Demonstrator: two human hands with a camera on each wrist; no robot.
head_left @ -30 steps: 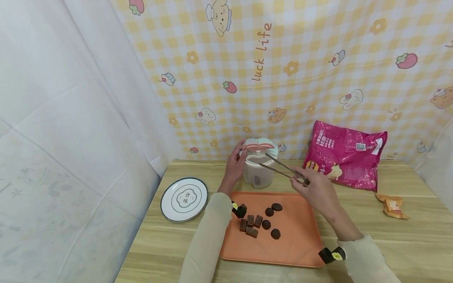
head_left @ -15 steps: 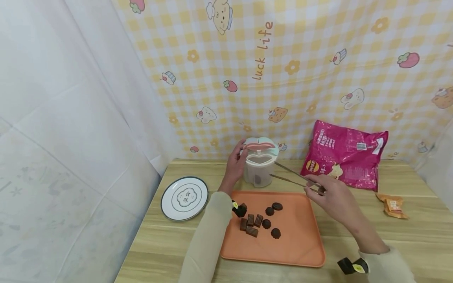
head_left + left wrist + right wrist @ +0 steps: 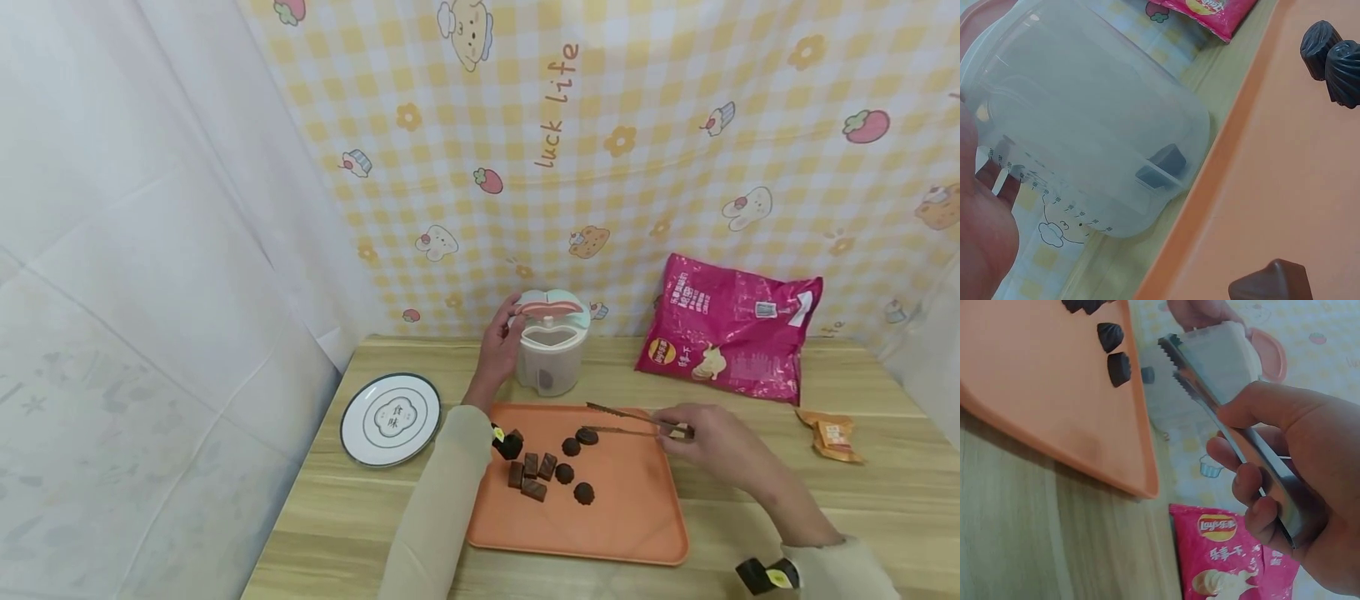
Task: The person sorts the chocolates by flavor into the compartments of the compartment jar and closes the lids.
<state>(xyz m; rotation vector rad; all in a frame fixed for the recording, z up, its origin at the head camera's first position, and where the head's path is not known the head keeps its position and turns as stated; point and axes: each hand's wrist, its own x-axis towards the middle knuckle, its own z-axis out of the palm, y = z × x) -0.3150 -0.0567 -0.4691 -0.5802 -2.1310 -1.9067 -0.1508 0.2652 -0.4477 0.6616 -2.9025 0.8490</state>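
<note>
My left hand [image 3: 501, 346] grips the side and raised lid [image 3: 555, 310] of a clear plastic storage container [image 3: 551, 373] behind the tray. One dark chocolate [image 3: 1163, 166] lies at the container's bottom. In my right hand [image 3: 712, 442] are metal tongs [image 3: 1269, 464], their serrated tips apart with nothing between them. In the head view, the tips reach over the back of the orange tray [image 3: 630, 525], by an oval dark chocolate [image 3: 587, 436]; whether they touch it I cannot tell. Several round chocolates [image 3: 583, 493] and rectangular brown chocolates [image 3: 534, 490] lie nearby on the tray.
A white plate [image 3: 360, 442] with a dark rim lies to the left. At the back right, a magenta chip bag [image 3: 750, 325] leans against the checkered cloth [image 3: 637, 192]. An orange packet [image 3: 831, 436] lies at the right on the wooden table [image 3: 765, 500].
The tongs have moved from above the container's opening down and to the right, over the tray's back part. My left hand stays on the container.
</note>
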